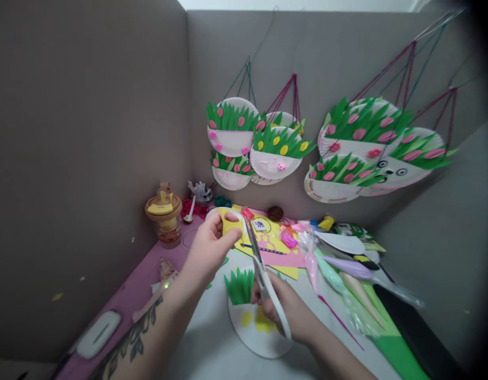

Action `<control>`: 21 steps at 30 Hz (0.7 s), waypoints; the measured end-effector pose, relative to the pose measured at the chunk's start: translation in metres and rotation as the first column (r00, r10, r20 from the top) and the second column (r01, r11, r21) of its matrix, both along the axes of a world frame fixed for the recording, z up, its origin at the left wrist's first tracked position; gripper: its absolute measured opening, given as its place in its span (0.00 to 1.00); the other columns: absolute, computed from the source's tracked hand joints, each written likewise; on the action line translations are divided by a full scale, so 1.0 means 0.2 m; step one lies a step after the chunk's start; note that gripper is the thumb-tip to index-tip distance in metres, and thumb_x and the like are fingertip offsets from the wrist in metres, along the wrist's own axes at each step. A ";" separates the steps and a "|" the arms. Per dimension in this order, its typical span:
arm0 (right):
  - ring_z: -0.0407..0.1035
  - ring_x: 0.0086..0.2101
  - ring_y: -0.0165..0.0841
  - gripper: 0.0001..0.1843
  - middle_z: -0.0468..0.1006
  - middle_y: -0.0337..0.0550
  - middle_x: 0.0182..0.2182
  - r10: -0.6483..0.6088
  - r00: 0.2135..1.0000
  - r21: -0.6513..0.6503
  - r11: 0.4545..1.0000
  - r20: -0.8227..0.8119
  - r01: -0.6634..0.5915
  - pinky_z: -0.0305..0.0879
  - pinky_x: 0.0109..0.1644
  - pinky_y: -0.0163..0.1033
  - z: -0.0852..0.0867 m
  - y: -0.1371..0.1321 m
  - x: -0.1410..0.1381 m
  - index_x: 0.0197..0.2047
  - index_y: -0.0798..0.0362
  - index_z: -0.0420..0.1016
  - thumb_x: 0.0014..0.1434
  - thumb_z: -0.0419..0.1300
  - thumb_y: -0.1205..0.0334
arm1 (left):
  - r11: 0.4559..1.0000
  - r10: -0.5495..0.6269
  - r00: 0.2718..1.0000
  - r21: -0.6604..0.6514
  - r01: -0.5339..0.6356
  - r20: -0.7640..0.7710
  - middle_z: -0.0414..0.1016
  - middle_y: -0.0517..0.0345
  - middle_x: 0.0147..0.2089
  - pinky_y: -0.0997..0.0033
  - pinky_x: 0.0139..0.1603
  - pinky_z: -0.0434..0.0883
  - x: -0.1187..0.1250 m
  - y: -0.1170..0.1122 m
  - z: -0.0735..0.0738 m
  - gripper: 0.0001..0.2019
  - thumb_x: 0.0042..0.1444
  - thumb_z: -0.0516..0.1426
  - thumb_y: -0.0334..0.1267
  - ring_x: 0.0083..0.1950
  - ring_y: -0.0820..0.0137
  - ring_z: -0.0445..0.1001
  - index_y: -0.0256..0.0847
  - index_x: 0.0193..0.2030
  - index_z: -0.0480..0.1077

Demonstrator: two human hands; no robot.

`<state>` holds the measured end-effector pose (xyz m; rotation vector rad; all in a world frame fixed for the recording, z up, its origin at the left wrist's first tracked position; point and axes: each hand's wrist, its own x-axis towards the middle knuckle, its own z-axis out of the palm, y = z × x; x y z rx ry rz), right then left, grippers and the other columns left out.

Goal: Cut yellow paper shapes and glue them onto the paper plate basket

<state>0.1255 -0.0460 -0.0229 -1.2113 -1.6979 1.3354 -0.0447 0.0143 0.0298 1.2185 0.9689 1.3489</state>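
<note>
My left hand (212, 240) pinches a piece of yellow paper (231, 226) that has a rounded hole cut in it. My right hand (278, 303) grips a pair of scissors (260, 264) with white handles. Their blades point up and away, close to the right edge of the yellow paper. Beneath my right hand, a white paper plate (244, 335) lies on the table. Green paper grass (239, 287) stands along its upper part, and yellow paper ovals (247, 318) lie on its lower part, partly hidden by my hand.
Decorated paper-plate baskets (232, 142) hang on the grey wall. Yellow and pink sheets (283, 258), a pencil and clay packets lie behind my hands. Filled piping bags (349, 267) and a black object (414, 322) are at right. A lidded cup (168, 221) and a white case (99, 335) stand left.
</note>
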 end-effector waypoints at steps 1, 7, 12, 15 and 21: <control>0.61 0.26 0.32 0.17 0.69 0.40 0.25 -0.004 1.000 -0.009 1.000 0.004 0.004 0.57 0.25 0.34 -0.01 0.00 0.01 0.28 0.51 0.63 0.47 0.62 0.47 | 1.000 -0.003 1.000 -0.007 0.003 -0.019 0.63 0.67 0.28 0.81 0.25 0.60 0.01 0.00 0.00 0.10 0.48 0.60 0.33 0.26 0.79 0.62 0.40 0.38 0.66; 0.59 0.23 0.30 0.22 0.69 0.39 0.24 0.004 0.999 -0.087 0.996 -0.042 -0.008 0.55 0.24 0.34 -0.05 0.00 0.03 0.28 0.50 0.60 0.45 0.62 0.43 | 1.000 0.010 0.994 0.019 -0.008 -0.111 0.65 0.64 0.31 0.79 0.28 0.63 0.03 0.00 -0.02 0.09 0.51 0.57 0.33 0.29 0.77 0.64 0.41 0.40 0.64; 0.58 0.22 0.28 0.23 0.66 0.36 0.22 0.004 0.997 -0.121 0.993 -0.080 -0.014 0.54 0.23 0.33 -0.06 0.00 0.03 0.27 0.50 0.59 0.44 0.64 0.42 | 0.998 0.011 0.975 0.064 0.004 -0.223 0.65 0.64 0.32 0.78 0.27 0.61 0.04 0.00 -0.04 0.11 0.49 0.56 0.31 0.29 0.76 0.64 0.42 0.40 0.65; 0.58 0.22 0.28 0.23 0.66 0.36 0.21 0.014 0.996 -0.140 0.990 -0.090 -0.026 0.55 0.23 0.33 -0.07 0.00 0.03 0.27 0.50 0.58 0.44 0.63 0.43 | 0.998 0.003 0.975 0.067 0.012 -0.220 0.67 0.63 0.33 0.78 0.27 0.62 0.04 0.00 -0.04 0.11 0.49 0.56 0.30 0.30 0.75 0.66 0.42 0.41 0.63; 0.59 0.22 0.29 0.22 0.68 0.36 0.22 -0.001 0.997 -0.147 0.989 -0.075 -0.010 0.56 0.24 0.33 -0.07 -0.01 0.02 0.27 0.51 0.61 0.44 0.65 0.44 | 0.996 -0.006 0.984 0.084 0.022 -0.177 0.70 0.61 0.35 0.77 0.28 0.63 0.04 -0.01 -0.04 0.16 0.49 0.56 0.29 0.30 0.75 0.69 0.42 0.45 0.61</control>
